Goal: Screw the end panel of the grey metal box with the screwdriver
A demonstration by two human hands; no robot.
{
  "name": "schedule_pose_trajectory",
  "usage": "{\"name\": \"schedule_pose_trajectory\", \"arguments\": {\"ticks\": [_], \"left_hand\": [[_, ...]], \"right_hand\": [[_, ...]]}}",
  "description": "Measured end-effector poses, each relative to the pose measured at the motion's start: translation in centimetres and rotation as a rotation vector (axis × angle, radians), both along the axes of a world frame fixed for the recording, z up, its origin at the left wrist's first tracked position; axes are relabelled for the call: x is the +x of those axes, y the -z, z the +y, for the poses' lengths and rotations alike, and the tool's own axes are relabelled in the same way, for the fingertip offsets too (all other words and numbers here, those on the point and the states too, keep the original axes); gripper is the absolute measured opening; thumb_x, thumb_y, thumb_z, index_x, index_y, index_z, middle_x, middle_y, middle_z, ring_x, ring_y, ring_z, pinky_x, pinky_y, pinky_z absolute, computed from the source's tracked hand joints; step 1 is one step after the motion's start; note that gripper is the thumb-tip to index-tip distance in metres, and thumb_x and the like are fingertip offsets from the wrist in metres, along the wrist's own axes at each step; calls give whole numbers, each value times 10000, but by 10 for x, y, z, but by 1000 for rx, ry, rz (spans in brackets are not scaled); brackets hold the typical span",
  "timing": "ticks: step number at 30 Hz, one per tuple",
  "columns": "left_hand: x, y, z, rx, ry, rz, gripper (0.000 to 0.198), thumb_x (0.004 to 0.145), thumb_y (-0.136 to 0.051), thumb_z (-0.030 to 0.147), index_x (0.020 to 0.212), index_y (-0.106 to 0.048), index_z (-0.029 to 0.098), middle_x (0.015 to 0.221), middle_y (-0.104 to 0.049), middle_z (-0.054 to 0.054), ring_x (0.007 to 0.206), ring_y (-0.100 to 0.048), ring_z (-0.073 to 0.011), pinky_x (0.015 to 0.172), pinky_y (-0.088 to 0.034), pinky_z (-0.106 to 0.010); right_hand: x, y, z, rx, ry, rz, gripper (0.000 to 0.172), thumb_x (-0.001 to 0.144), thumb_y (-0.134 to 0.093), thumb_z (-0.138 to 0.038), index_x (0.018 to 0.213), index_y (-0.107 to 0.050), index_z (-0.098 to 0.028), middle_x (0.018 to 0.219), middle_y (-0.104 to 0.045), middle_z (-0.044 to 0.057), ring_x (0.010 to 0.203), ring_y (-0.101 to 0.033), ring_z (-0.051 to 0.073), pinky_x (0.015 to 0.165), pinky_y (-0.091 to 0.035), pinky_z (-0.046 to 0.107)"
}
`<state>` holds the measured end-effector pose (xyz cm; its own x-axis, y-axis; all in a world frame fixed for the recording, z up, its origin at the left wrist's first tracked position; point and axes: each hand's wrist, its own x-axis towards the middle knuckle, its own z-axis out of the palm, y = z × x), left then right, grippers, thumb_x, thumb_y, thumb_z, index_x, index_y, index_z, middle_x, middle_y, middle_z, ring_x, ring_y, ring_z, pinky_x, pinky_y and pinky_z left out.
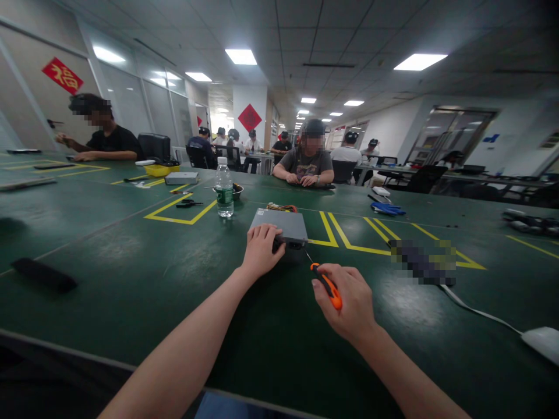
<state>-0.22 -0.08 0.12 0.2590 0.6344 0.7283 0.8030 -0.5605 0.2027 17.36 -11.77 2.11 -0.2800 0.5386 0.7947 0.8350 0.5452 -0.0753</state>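
Note:
A flat grey metal box (279,225) lies on the green table (131,273) in front of me, with coloured wires at its far edge. My left hand (261,250) rests on the box's near left corner, fingers curled over it. My right hand (347,299) is closed round an orange-handled screwdriver (326,284). Its thin shaft points toward the box's near right corner and stops just short of it.
A water bottle (224,189) stands left of the box, with a dark bowl behind it. Scissors (187,203) lie inside yellow floor-tape markings. Blue gloves (388,208) lie at the right. A white cable (476,311) runs to a white object at the right edge. Several people sit at the far tables.

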Motion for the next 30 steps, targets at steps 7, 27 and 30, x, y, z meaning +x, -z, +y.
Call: {"name": "schedule_pose_trajectory", "arguments": {"ticks": [7, 27, 30], "left_hand": [[0, -1, -1, 6, -4, 7, 259, 766, -550, 285, 1016, -516, 226, 1121, -543, -53, 1091, -444, -229, 938, -298, -389], [0, -1, -1, 8, -1, 0, 262, 759, -550, 270, 1016, -518, 227, 1104, -544, -59, 1078, -453, -232, 938, -302, -398], [0, -1, 0, 11, 0, 2, 255, 768, -541, 274, 1017, -518, 225, 1096, -549, -57, 1071, -457, -229, 933, -306, -395]], "right_hand": [[-5, 4, -1, 31, -49, -112, 41, 758, -493, -199, 753, -519, -168, 663, -509, 20, 623, -457, 153, 672, -364, 320], [-5, 0, -3, -51, -35, -129, 123, 779, -484, -250, 753, -575, -171, 704, -515, 35, 667, -463, 166, 645, -349, 311], [-3, 1, -1, -28, -3, -66, 167, 829, -467, -279, 856, -573, -153, 679, -553, 23, 614, -493, 151, 665, -360, 318]]}}
